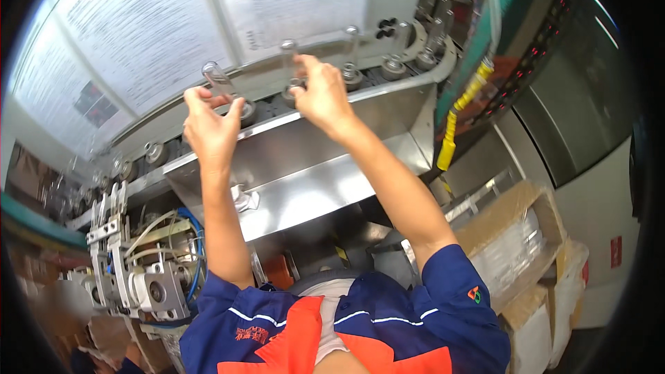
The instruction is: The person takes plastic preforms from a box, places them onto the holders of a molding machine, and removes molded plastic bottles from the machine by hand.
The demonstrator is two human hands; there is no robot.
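- Behind the steel trough [318, 197], my landmark, the biggest thing is a run of printed white sheets [138, 34], bending with the view.
- The trough itself stretches in front of me, its bare metal shining, beneath both my forearms.
- Right of the trough sits an open cardboard carton [502, 215], with clear plastic-wrapped contents inside.
- Left of the trough stands a metal clamp mechanism [152, 287] with pale and blue hoses.
- Along the trough's far edge runs a dark conveyor [269, 107] carrying round holders [393, 68].
- Just beyond the trough's far edge, my left grip [211, 128] has thumb and fingers around the lower part of a tube; I cannot tell whether they press on it.
- Farther right along that same edge, my right grip [324, 93] has thumb and forefinger tips apart, beside another tube; I cannot tell whether they touch it.
- Off the trough's right end hangs a yellow-wrapped cable [449, 142].
- Over the trough's far edge, the left clear glass tube [213, 73] leans, dome end up; the right clear glass tube [287, 46] stands nearly upright.
- Inside the trough, toward its left end, lies a crumpled white cloth or paper [245, 198].
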